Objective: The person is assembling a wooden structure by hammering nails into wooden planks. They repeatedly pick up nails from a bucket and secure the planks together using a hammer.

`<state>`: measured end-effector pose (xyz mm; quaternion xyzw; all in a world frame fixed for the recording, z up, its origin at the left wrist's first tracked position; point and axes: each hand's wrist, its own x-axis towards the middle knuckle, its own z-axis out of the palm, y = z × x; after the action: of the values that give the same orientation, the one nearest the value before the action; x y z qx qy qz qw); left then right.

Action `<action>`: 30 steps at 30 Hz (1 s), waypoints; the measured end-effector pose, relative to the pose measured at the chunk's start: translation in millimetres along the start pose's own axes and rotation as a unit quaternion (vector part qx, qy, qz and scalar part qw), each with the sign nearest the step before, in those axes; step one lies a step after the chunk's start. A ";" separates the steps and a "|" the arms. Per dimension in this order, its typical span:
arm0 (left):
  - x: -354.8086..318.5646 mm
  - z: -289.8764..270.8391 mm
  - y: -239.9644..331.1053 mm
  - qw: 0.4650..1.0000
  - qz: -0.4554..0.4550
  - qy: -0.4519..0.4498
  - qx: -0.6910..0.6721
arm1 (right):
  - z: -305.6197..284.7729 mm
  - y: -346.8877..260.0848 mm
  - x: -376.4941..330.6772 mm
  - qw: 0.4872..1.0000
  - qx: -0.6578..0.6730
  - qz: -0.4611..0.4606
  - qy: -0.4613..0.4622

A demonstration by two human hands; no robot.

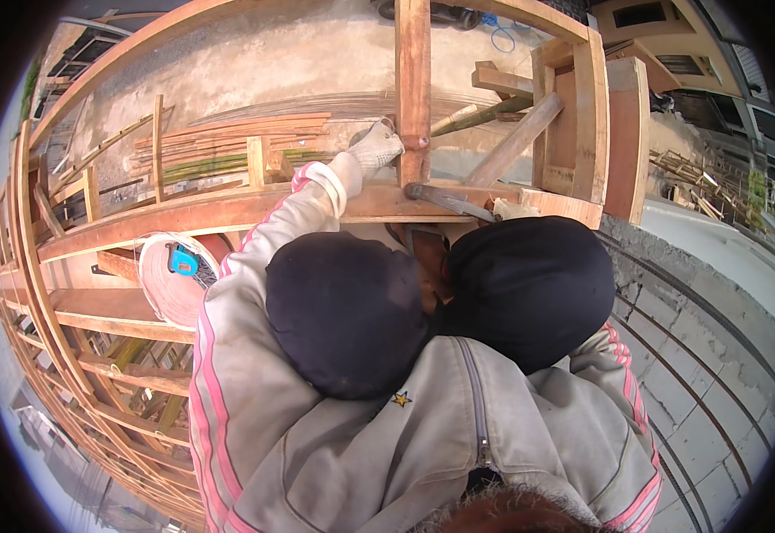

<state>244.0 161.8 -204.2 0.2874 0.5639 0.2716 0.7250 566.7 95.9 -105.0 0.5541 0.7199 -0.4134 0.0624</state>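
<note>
The gloved left hand's point(375, 151) fingers bunch against the upright wooden post point(413, 80); whether they pinch anything, I cannot tell. The right hand point(516, 209), its finger state hidden behind a dark-clad knee point(534, 289), is at one end of a grey-shafted tool point(458, 203) lying across the horizontal beam point(227, 210), near the post's foot.

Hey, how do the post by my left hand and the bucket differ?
The post is long and squared; the bucket is round. The post is brown wood; the bucket is pale pink. Your left hand is at the post; no hand is at the bucket.
</note>
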 end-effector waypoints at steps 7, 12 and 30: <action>15.8 2.3 -18.6 0.995 0.071 -0.014 -0.070 | 1.8 -0.7 -4.1 1.000 0.002 -0.001 -0.002; 10.9 2.8 -13.7 0.995 0.078 -0.007 -0.060 | 0.4 -1.1 -5.4 1.000 0.004 -0.003 -0.002; 14.8 -2.0 -11.1 0.991 0.021 -0.060 -0.118 | 2.8 -0.5 -14.3 1.000 0.013 -0.002 0.003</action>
<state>246.0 164.9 -222.4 0.2269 0.4773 0.3339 0.7805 570.6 83.3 -98.7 0.5542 0.7161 -0.4210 0.0524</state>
